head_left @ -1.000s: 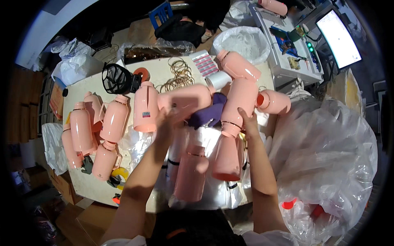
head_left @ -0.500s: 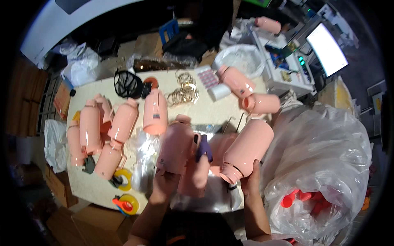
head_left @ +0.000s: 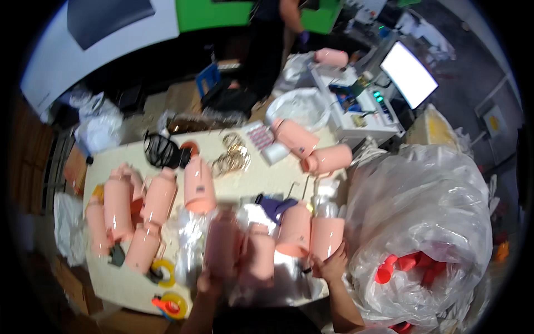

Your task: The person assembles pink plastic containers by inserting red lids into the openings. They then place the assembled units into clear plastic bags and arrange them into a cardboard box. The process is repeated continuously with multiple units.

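Note:
My left hand point(head_left: 206, 283) is closed at the lower end of a pink vacuum jug point(head_left: 220, 245), blurred by motion. Close beside that jug stands another pink jug point(head_left: 258, 253). At the right of the work area, my right hand point(head_left: 332, 263) is closed around the lower part of a pink jug body point(head_left: 327, 236). A clear, shiny piece point(head_left: 327, 199) shows just above this body; I cannot tell whether they are joined. Between the hands is a further pink jug point(head_left: 295, 231), with a purple glove-like thing point(head_left: 275, 207) beside its top.
Several pink jugs point(head_left: 118, 206) crowd the table's left. Tape rolls point(head_left: 169, 305) lie near its front left edge. Metal rings point(head_left: 231, 158) and two lying jugs point(head_left: 328, 159) are farther back. A big plastic bag point(head_left: 417, 200) with red parts bulges at right. Another person point(head_left: 267, 50) stands behind.
The view has shifted, showing more of the background and a person there. My right hand's jug has gone from tilted to about upright and lower. My left hand still holds its jug, now lower.

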Demonstrator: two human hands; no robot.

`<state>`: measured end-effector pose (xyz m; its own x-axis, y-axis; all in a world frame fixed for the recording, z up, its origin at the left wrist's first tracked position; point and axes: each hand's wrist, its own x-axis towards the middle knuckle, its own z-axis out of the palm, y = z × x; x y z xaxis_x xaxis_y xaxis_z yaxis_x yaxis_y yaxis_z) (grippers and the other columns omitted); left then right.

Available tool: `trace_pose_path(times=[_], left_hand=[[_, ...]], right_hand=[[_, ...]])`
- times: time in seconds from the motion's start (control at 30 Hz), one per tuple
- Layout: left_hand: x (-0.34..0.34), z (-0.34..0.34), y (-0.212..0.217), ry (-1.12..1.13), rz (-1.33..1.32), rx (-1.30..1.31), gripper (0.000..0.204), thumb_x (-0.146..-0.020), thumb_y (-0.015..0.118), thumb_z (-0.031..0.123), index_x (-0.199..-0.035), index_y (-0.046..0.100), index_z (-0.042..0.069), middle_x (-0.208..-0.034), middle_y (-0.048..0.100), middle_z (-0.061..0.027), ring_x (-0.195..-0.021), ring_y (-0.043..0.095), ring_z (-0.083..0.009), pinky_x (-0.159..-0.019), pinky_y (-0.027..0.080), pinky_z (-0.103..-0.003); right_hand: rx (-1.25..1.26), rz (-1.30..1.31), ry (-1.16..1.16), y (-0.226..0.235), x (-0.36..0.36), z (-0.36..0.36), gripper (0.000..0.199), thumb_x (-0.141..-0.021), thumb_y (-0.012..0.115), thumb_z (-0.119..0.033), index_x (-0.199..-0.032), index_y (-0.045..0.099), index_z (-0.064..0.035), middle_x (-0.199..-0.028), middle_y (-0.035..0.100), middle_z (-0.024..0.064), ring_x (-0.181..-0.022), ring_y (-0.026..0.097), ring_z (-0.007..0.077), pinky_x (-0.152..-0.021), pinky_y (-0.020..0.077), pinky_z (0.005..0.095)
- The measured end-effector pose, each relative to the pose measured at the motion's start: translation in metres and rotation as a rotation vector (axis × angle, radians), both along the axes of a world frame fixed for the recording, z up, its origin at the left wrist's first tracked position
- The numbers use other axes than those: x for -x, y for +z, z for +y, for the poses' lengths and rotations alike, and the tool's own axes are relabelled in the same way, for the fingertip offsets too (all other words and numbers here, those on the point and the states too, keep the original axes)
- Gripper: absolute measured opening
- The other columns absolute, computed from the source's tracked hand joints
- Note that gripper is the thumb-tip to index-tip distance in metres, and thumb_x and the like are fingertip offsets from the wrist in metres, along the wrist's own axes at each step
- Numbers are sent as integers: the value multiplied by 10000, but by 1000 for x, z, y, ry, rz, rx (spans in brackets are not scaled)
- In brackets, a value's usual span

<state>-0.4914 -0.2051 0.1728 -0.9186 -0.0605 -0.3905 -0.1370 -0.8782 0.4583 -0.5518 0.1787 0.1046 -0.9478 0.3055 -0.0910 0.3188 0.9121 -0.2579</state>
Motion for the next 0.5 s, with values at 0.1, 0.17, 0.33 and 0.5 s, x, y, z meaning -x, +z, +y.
trace_pose_path(times=[0.1,0.17,0.33,0.5], left_hand=[[-29,-11,-17,-36,-60,-42,560,-1022,449,306,-1453,408,-49,-1417,530,-188,-1304,537,-312,-1119,432,-458],[-43,-17,-25,-71,-102,-70,582,-1013,460,321,-1453,402,-54,-1415,529,-196,-1304,535,-321,-1121,430,-463],[-64,-24,-36,-162,-157,-94,639,-991,487,361,-1453,388,-69,-1410,526,-216,-1304,531,-343,-1125,423,-474],[-79,-25,-42,-222,-197,-125,699,-968,513,401,-1453,374,-83,-1405,523,-235,-1305,527,-364,-1129,417,-485]], right_hand=[[15,-94,-1,5,7,-7,1266,-659,812,-616,-1545,167,18,-1475,363,300,-1319,395,470,-1110,334,545],[-14,-71,27,8,11,-5,1205,-681,807,-575,-1539,190,5,-1483,356,291,-1342,376,462,-1117,318,556],[-109,-78,28,25,12,-28,1064,-712,792,-461,-1523,256,-26,-1494,353,268,-1396,321,452,-1136,287,565],[-140,59,160,13,6,-23,1002,-691,803,-391,-1491,324,-26,-1513,341,250,-1413,302,445,-1151,265,559]])
